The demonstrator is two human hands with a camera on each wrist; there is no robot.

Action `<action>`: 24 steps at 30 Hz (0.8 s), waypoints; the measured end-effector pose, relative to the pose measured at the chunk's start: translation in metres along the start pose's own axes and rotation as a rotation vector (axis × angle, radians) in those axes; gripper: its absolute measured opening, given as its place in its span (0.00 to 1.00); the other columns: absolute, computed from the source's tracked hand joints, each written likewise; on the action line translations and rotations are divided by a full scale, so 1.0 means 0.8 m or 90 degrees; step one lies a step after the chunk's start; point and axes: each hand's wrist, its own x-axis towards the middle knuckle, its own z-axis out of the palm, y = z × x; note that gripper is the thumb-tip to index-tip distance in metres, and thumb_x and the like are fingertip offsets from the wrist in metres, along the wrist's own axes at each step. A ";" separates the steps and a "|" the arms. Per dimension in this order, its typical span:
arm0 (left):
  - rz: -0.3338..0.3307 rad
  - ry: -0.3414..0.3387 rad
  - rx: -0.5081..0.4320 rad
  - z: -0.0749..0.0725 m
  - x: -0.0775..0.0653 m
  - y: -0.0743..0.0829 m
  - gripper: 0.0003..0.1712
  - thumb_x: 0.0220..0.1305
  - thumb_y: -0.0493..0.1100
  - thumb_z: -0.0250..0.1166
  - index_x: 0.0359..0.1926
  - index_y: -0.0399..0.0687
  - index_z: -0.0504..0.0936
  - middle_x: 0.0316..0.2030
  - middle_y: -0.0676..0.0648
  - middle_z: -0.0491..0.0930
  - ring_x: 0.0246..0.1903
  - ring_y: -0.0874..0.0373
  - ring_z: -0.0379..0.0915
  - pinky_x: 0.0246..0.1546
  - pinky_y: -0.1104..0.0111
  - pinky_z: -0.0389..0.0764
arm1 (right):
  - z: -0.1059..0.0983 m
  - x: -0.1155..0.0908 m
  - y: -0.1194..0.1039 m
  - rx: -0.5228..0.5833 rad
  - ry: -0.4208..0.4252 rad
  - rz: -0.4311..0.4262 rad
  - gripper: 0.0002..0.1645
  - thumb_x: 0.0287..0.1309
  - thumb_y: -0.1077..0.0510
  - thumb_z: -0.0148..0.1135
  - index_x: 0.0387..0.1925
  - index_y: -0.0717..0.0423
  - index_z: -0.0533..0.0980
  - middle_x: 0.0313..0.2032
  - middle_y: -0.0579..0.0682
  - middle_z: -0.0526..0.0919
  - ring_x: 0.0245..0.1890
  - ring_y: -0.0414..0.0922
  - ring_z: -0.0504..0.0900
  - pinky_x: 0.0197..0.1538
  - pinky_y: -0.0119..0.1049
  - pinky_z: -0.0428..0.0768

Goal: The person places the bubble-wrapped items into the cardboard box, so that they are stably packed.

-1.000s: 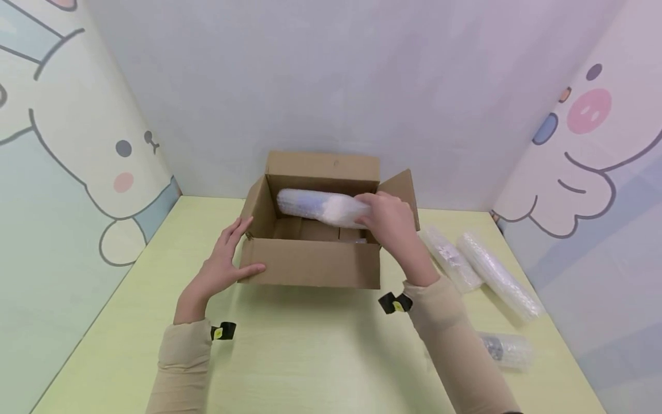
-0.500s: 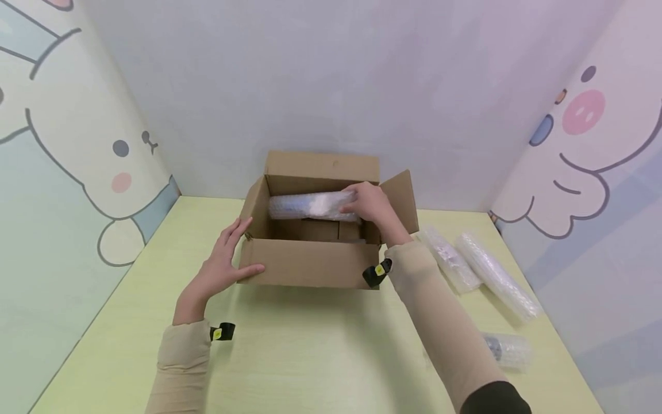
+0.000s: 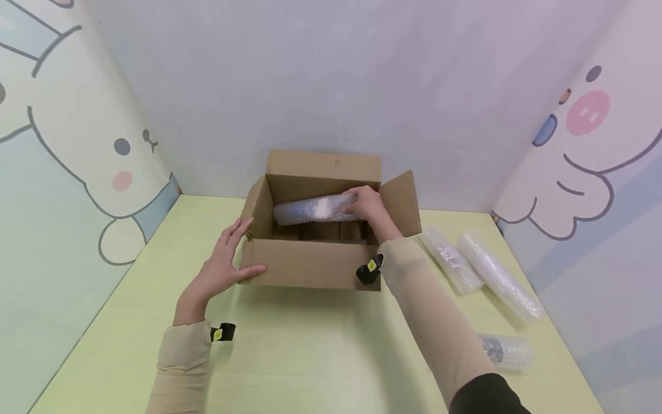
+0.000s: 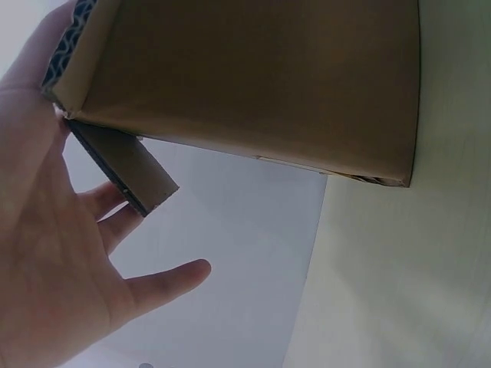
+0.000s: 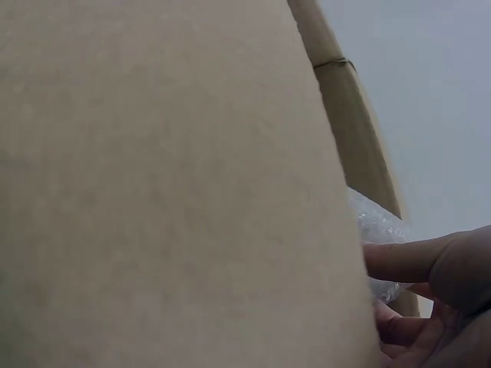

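An open cardboard box [image 3: 310, 263] stands at the table's back. My left hand [image 3: 221, 261] rests against its left front corner, thumb on the front flap and fingers along the left flap. In the left wrist view, the left hand's fingers [image 4: 169, 287] are spread and fairly straight beside the cardboard. Inside the box, my right hand [image 3: 368, 206] grips the right end of a bubble-wrapped cylindrical item [image 3: 305, 210], which lies slightly tilted near the back wall. In the right wrist view, cardboard fills most of the picture; some bubble wrap [image 5: 376, 222] shows beside the right hand [image 5: 445, 284].
Right of the box lie two long bubble-wrapped items [image 3: 451, 259] on the table [image 3: 300, 356]. Nearer the front right is a shorter bubble-wrapped roll [image 3: 512, 352], partly behind the right sleeve. A wall rises behind the box; the right flap [image 3: 402, 201] stands up.
My right hand has moved left and down into the box with the bubble-wrapped item, whose left end now sits lower. The left hand has stayed put.
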 end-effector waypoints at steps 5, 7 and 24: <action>-0.003 -0.002 -0.004 0.000 0.000 0.000 0.60 0.52 0.55 0.74 0.76 0.72 0.42 0.77 0.41 0.37 0.74 0.36 0.39 0.56 0.28 0.59 | 0.006 0.003 0.000 -0.012 0.053 -0.005 0.21 0.56 0.61 0.65 0.54 0.57 0.80 0.54 0.57 0.82 0.56 0.54 0.78 0.58 0.45 0.76; -0.004 -0.003 -0.004 0.000 0.000 0.000 0.60 0.52 0.55 0.74 0.76 0.72 0.42 0.77 0.41 0.37 0.74 0.36 0.39 0.56 0.28 0.59 | 0.008 0.004 -0.001 -0.015 0.068 -0.001 0.21 0.55 0.62 0.66 0.53 0.57 0.81 0.52 0.57 0.83 0.54 0.54 0.79 0.57 0.45 0.76; -0.002 -0.002 0.009 0.000 0.000 0.000 0.60 0.53 0.56 0.73 0.76 0.72 0.41 0.77 0.41 0.38 0.74 0.36 0.40 0.53 0.28 0.62 | 0.005 -0.002 -0.001 0.120 0.091 0.048 0.24 0.58 0.64 0.65 0.58 0.57 0.76 0.59 0.57 0.77 0.62 0.55 0.72 0.62 0.46 0.74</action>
